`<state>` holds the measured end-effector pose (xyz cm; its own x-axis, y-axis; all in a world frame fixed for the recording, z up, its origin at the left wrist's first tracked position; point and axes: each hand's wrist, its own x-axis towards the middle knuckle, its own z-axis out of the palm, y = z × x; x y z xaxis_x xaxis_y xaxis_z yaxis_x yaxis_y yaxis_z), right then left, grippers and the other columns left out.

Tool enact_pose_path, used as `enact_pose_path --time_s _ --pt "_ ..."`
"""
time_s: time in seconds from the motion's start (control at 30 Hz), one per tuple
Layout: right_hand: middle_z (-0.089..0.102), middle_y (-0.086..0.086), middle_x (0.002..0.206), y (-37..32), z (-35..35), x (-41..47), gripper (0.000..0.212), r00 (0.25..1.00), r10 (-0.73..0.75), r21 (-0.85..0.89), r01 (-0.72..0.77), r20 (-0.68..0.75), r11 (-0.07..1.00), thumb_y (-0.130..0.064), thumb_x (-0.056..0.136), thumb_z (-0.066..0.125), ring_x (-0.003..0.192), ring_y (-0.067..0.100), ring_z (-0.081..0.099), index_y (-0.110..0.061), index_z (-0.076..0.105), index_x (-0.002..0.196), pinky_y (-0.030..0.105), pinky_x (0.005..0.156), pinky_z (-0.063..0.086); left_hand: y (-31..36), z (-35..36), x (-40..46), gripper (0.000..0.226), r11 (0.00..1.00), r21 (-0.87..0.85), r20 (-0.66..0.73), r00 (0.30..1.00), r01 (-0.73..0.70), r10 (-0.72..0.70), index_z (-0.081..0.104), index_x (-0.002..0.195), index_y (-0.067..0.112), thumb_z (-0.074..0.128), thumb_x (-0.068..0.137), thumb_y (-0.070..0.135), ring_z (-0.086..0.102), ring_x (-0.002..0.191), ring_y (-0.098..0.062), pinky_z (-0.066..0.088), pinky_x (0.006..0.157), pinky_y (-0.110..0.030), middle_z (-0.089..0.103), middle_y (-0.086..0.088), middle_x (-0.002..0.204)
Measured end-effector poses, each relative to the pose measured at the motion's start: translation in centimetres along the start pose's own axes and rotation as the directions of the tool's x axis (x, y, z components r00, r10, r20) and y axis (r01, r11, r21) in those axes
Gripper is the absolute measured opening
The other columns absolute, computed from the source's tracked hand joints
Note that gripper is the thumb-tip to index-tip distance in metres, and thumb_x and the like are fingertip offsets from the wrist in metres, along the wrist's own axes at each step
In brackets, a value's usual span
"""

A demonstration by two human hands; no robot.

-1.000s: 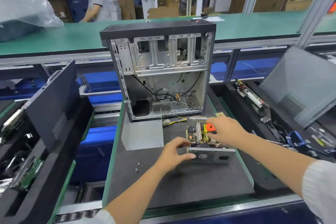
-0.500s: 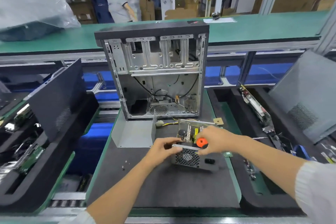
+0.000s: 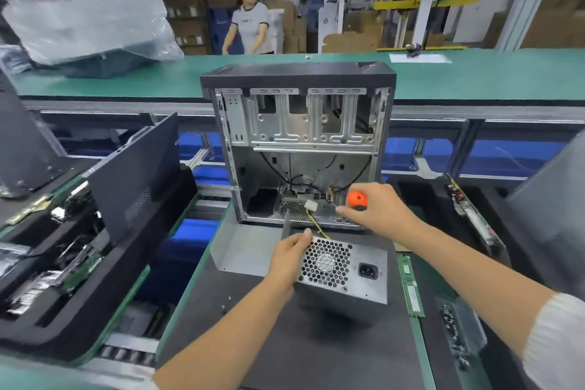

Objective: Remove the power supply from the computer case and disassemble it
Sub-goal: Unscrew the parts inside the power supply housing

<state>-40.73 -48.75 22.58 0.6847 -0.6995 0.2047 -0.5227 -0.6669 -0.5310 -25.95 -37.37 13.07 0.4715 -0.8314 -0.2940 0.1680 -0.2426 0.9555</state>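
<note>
The grey power supply [image 3: 343,275] is lifted off the black mat, its honeycomb fan grille and power socket facing me. My left hand [image 3: 289,258] grips its upper left corner. Yellow wires with a white connector [image 3: 311,208] trail from its back toward the case. My right hand [image 3: 376,210] holds an orange-handled screwdriver [image 3: 356,199] above and behind the unit. The open computer case [image 3: 300,142] stands upright just beyond, its inside bare apart from a few cables. A bent grey metal cover [image 3: 247,250] lies on the mat left of the power supply.
Small screws [image 3: 228,301] lie loose on the black mat [image 3: 316,351]. A green memory stick [image 3: 410,288] lies along the mat's right edge. Black foam trays with parts and side panels [image 3: 136,180] flank both sides. A person [image 3: 250,25] stands beyond the green bench.
The power supply has been lifted and tipped up so its fan face points at me. My right hand with the screwdriver rose off the unit toward the case.
</note>
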Motion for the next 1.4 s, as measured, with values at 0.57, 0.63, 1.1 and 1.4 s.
enact_pose_path --time_s 0.57,0.63,1.1,1.4 --pt "0.052 0.008 0.061 -9.3 1.3 3.2 0.015 0.912 0.152 0.713 0.186 -0.382 0.676 -0.017 0.094 0.059 0.056 0.017 0.051 -0.01 0.05 0.083 0.031 0.059 0.049 0.7 -1.4 2.0 0.03 0.998 -0.042 0.151 0.988 0.043 -0.036 0.069 0.09 0.008 0.041 0.1 0.01 0.067 0.076 -0.023 0.053 0.076 -0.04 0.072 -0.008 0.08" --pt "0.052 0.008 0.061 -9.4 1.9 3.2 0.016 0.906 0.147 0.694 0.19 -0.396 0.695 -0.018 0.094 0.058 0.057 0.019 0.051 -0.008 0.05 0.085 0.036 0.06 0.049 0.7 -2.0 2.4 0.034 0.999 -0.045 0.191 0.981 0.018 -0.01 0.072 0.097 0.014 0.039 0.1 0.007 0.068 0.086 -0.023 0.052 0.087 -0.043 0.074 -0.01 0.091" --pt "0.048 0.018 0.067 -9.7 2.4 4.3 0.02 0.898 0.149 0.72 0.223 -0.414 0.657 -0.014 0.095 0.057 0.056 0.015 0.051 0.002 0.048 0.088 0.027 0.057 0.049 0.7 -3.1 2.3 0.035 0.996 -0.08 0.301 0.951 -0.049 0.071 0.072 0.1 0.013 0.04 0.099 0.0 0.068 0.088 -0.017 0.056 0.079 -0.029 0.074 -0.005 0.095" --pt "0.05 0.009 0.065 -9.6 2.9 4.7 0.014 0.893 0.139 0.697 0.228 -0.428 0.68 -0.019 0.094 0.058 0.056 0.012 0.052 -0.011 0.051 0.085 0.025 0.058 0.049 0.9 -3.1 2.3 0.036 0.997 -0.04 0.321 0.944 -0.069 0.079 0.07 0.108 0.007 0.036 0.1 -0.002 0.066 0.093 -0.02 0.056 0.082 -0.029 0.072 -0.009 0.102"
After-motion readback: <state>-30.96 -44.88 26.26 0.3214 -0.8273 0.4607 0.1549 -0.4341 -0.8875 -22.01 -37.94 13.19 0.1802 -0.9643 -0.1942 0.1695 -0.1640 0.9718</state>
